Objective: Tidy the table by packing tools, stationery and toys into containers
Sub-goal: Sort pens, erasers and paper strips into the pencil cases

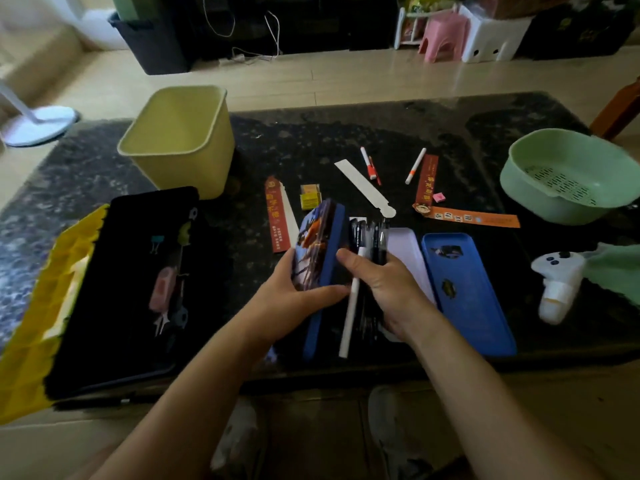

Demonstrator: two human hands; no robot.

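My left hand [294,292] grips a blue pencil case lid [320,251] with a picture on it, tilted up on its edge. My right hand [384,289] holds a bundle of dark pens [369,237] and one long white pen [351,313] over a pale tray [407,251]. A second blue pencil-case tray [464,292] lies flat to the right. Loose on the dark table [311,147] are a white bookmark [363,187], two white-and-orange pens [367,164] [415,167], red and orange bookmarks [277,216] [474,218], a pink eraser [438,197] and a small yellow box [310,197].
A yellow bin [180,140] stands at the back left. A black open toolbox [128,289] with a yellow lid holds clips and small tools at the left. A green colander bowl [568,174] sits at the right, with a white controller [557,282] and green cloth [616,268] nearer me.
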